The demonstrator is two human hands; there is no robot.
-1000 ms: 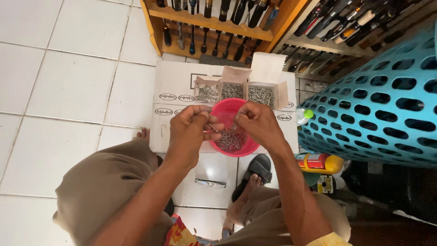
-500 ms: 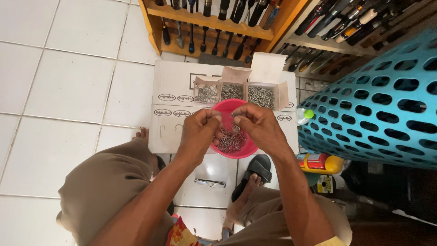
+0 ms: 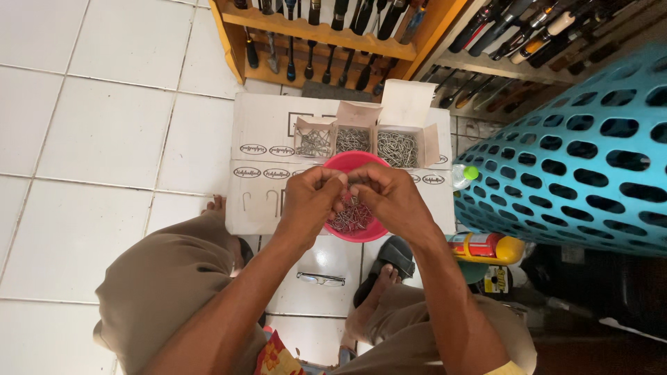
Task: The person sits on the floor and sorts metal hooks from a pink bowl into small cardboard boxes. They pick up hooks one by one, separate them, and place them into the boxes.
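So from my feed, starting over on the left it's just white tiled floor (image 3: 104, 132), and the flattened cardboard sheet (image 3: 267, 139) lies on it, butted up against the foot of a wooden rack (image 3: 313, 31) at the top edge. Left knee in tan shorts (image 3: 167, 278) sits just off the cardboard's near-left corner. Along the far edge of the cardboard are three small open boxes (image 3: 354, 139) side by side, each full of little metal hooks. Just in front of them, on the near edge of the cardboard, is the pink bowl (image 3: 361, 163) with a pile of small metal pieces (image 3: 351, 219) in it. Both hands are right over that bowl: left hand (image 3: 313, 201) curled in narrow with its fingertips pinched together, right hand (image 3: 392, 198) the same, fingertips meeting the left ones. They seem to be pinching something tiny between them, but I honestly can't tell what it is. Below the bowl, a pair of glasses (image 3: 321, 279) lies on the floor between the legs. Further right there's a yellow and red bottle (image 3: 486, 246) on its side, and then a big teal perforated basket (image 3: 577, 160) filling the right edge.
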